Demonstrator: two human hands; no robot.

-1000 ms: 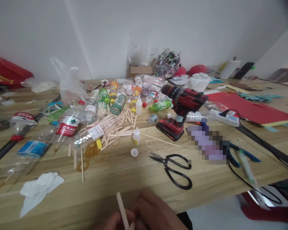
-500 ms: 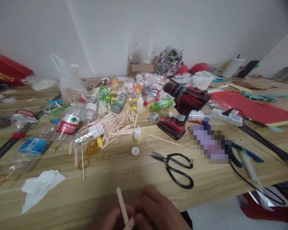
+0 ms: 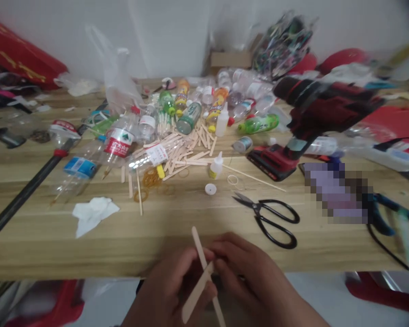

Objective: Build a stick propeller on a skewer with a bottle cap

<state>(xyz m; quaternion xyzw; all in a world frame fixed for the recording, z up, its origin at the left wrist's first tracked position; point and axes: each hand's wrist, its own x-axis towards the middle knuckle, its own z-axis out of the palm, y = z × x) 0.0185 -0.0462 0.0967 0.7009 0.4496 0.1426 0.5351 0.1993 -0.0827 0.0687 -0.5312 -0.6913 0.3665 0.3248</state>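
Two wooden craft sticks [image 3: 198, 289] cross each other in an X between my hands, just off the table's front edge. My left hand [image 3: 170, 286] is closed, thumb and fingers pinching the sticks near their crossing. My right hand [image 3: 248, 272] is closed too, its fingertips pressed against the sticks at the crossing from the right. Whether the right fingers hold something else small is hidden. Beyond them lie black-handled scissors [image 3: 257, 210], blades pointing left. A small glue bottle [image 3: 216, 166] stands upright near a round white cap [image 3: 210, 189].
Behind is a pile of loose craft sticks [image 3: 191, 147] among several plastic bottles. A red cordless drill [image 3: 313, 118] stands at the right, with a pixelated purple item [image 3: 334, 190] before it. Rubber bands [image 3: 152, 178] and a crumpled tissue [image 3: 94, 214] lie to the left.
The camera view has tilted down and turned left, so both hands and the crossed sticks show more fully. My hands keep hold of the sticks.
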